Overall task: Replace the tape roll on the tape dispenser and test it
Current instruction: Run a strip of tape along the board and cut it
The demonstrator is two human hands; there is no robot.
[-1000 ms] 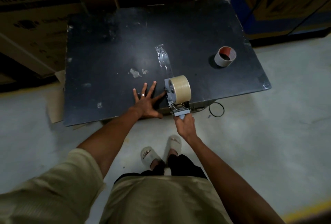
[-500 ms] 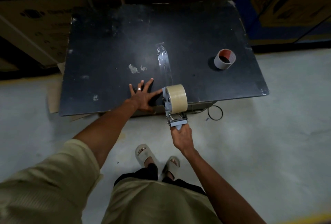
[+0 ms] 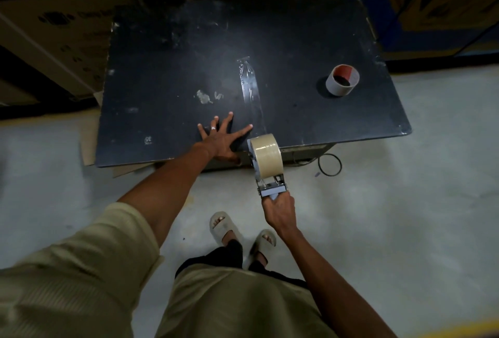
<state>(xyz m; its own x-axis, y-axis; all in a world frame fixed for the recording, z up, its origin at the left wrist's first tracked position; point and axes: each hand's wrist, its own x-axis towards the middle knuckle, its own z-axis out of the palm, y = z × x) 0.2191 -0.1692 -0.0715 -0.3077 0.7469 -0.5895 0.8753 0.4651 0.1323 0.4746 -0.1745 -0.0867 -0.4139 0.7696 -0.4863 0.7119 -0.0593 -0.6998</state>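
Note:
My right hand (image 3: 278, 209) grips the handle of the tape dispenser (image 3: 268, 173), which carries a full tan tape roll (image 3: 266, 154). The dispenser sits just past the near edge of the black table (image 3: 175, 67). A clear strip of tape (image 3: 249, 89) is stuck along the table top, running from mid-table toward the dispenser. My left hand (image 3: 222, 139) lies flat on the table with fingers spread, just left of the strip. An empty tape core (image 3: 342, 79), grey outside and red inside, stands at the table's right side.
Cardboard boxes (image 3: 62, 21) stand behind and left of the table. A black ring-shaped loop (image 3: 329, 164) lies on the concrete floor under the table's near right edge. My feet in sandals (image 3: 243, 229) are below the dispenser.
My right hand has pulled the dispenser toward me, from on the table to just past its near edge, lengthening the strip. My left hand stays flat on the table.

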